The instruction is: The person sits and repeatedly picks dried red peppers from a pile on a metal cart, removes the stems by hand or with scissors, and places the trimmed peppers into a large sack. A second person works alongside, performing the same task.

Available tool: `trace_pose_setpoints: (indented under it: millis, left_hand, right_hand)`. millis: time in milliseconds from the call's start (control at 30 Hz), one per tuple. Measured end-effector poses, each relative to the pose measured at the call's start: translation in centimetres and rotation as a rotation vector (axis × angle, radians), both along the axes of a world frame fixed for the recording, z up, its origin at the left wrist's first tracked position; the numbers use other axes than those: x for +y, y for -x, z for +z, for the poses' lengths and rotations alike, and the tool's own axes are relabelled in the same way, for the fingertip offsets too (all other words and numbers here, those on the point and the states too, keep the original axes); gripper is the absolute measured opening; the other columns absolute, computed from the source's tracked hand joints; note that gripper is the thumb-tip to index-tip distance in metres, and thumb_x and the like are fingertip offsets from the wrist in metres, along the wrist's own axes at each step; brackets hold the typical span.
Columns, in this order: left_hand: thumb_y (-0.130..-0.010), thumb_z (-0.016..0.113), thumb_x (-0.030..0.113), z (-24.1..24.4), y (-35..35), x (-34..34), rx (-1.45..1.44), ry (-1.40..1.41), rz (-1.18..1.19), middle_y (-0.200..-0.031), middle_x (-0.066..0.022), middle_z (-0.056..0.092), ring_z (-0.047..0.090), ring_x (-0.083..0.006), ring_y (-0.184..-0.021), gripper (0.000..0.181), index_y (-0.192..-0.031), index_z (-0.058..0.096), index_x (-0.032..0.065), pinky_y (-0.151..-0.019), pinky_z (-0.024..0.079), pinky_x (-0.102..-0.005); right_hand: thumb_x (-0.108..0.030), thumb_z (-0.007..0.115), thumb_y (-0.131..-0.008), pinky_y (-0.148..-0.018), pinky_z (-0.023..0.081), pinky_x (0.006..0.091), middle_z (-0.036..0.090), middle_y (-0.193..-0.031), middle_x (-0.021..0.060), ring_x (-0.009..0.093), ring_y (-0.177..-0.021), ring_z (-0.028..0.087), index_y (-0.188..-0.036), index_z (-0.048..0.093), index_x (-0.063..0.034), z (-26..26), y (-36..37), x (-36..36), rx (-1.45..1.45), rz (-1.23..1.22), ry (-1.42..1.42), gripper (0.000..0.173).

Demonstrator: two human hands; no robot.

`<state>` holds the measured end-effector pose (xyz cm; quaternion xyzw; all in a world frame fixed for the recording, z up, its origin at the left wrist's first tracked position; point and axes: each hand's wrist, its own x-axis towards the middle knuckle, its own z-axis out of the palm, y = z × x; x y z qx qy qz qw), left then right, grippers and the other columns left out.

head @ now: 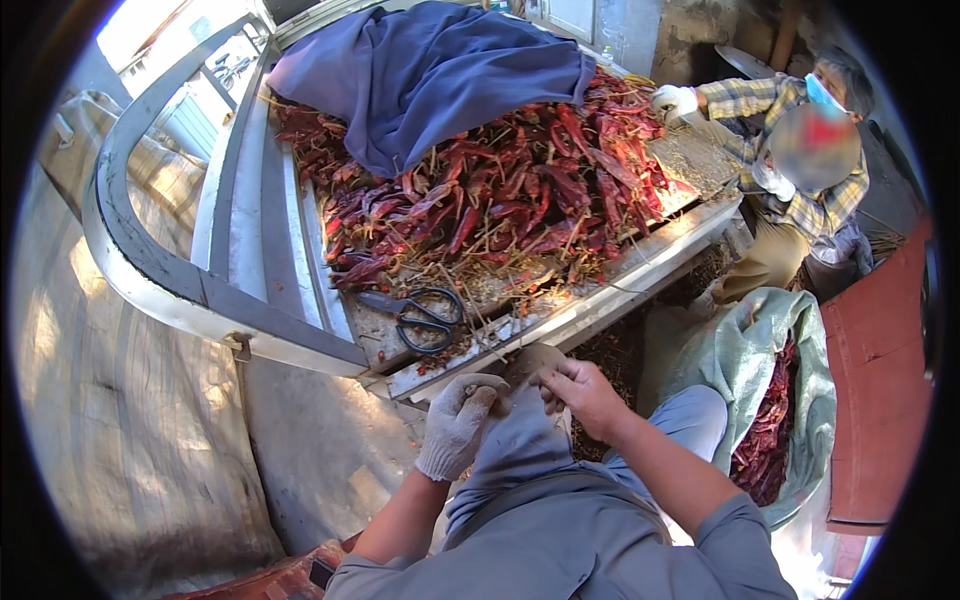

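My left hand point(463, 424) wears a white knitted glove with soiled fingertips, its fingers curled. Bare and bent at the fingers, my right hand point(589, 396) is close beside it above my lap. Whether anything small is pinched in either hand is unclear. A brownish rounded thing point(534, 360) shows just past the fingertips; what it is cannot be told. Black-handled scissors point(427, 319) lie on the near corner of the truck-bed-like platform point(660, 240). Dried red chili peppers point(487, 195) with stems are heaped behind them.
Dark blue cloth point(442, 67) covers the heap's back. A metal rail point(150, 262) curves along the left. At right, a green woven sack point(765, 322) holds dried chilies. Beyond it sits a masked person point(795, 187) with white gloves, one at the platform's edge.
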<state>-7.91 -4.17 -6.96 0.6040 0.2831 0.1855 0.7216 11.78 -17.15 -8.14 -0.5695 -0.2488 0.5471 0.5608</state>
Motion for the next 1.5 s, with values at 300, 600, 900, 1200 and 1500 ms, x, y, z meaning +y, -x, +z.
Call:
trace_pose_setpoints:
  millis: [300, 600, 900, 1200, 1500]
  left_hand:
    - [-0.101, 0.052, 0.015, -3.0, 5.3, 0.6, 0.196, -0.324, -0.143, -0.134, -0.0193, 0.063, 0.061, -0.0257, -0.118, 0.057, -0.154, 0.044, -0.0035, -0.103, 0.047, -0.0345]
    - [-0.099, 0.052, 0.013, -1.8, 7.5, 2.3, 0.367, -0.119, -0.012, -0.087, -0.0035, 0.063, 0.055, -0.0099, -0.073, 0.047, -0.143, 0.056, -0.0024, -0.065, 0.044, -0.0246]
    - [-0.103, 0.054, 0.014, 1.3, 6.7, 2.3, 0.194, 0.094, 0.217, -0.082, -0.0036, 0.066, 0.057, -0.0096, -0.068, 0.035, -0.131, 0.065, -0.0035, -0.062, 0.047, -0.0241]
    - [-0.108, 0.052, 0.019, 1.6, 5.9, 1.7, -0.160, 0.204, 0.237, -0.080, -0.0032, 0.062, 0.057, -0.0116, -0.071, 0.026, -0.111, 0.068, -0.0007, -0.064, 0.046, -0.0269]
    - [-0.108, 0.055, 0.024, 2.4, 5.9, 0.4, -0.169, 0.194, 0.160, -0.090, -0.0050, 0.065, 0.059, -0.0129, -0.075, 0.025, -0.113, 0.064, 0.0008, -0.070, 0.051, -0.0291]
  right_hand:
    - [-0.016, 0.069, -0.088, -0.079, 0.056, 0.0429, 0.067, -0.099, 0.0141, 0.032, -0.097, 0.068, -0.102, 0.070, -0.0031, 5.0, 3.1, 13.8, -1.422, 0.173, -0.415, 0.019]
    - [-0.012, 0.066, -0.083, -0.077, 0.059, 0.0435, 0.074, -0.098, 0.0161, 0.030, -0.093, 0.074, -0.098, 0.076, -0.0049, 5.6, 4.8, 20.1, -1.649, 0.574, -0.008, 0.019]
    - [-0.020, 0.067, -0.075, -0.069, 0.055, 0.0446, 0.070, -0.083, 0.0190, 0.033, -0.075, 0.069, -0.098, 0.073, 0.0029, 8.5, 1.4, 13.9, -0.812, 0.677, 0.219, 0.033]
    - [-0.044, 0.084, -0.080, -0.089, 0.055, 0.0409, 0.073, -0.104, 0.0227, 0.033, -0.098, 0.072, -0.116, 0.065, 0.0033, 5.7, 2.4, 1.9, -0.668, 0.402, 0.005, 0.062]
    - [-0.059, 0.085, -0.072, -0.083, 0.054, 0.0473, 0.069, -0.101, 0.0227, 0.043, -0.096, 0.067, -0.114, 0.065, -0.0005, 6.4, 2.2, -0.2, -1.072, 0.570, -0.016, 0.075]
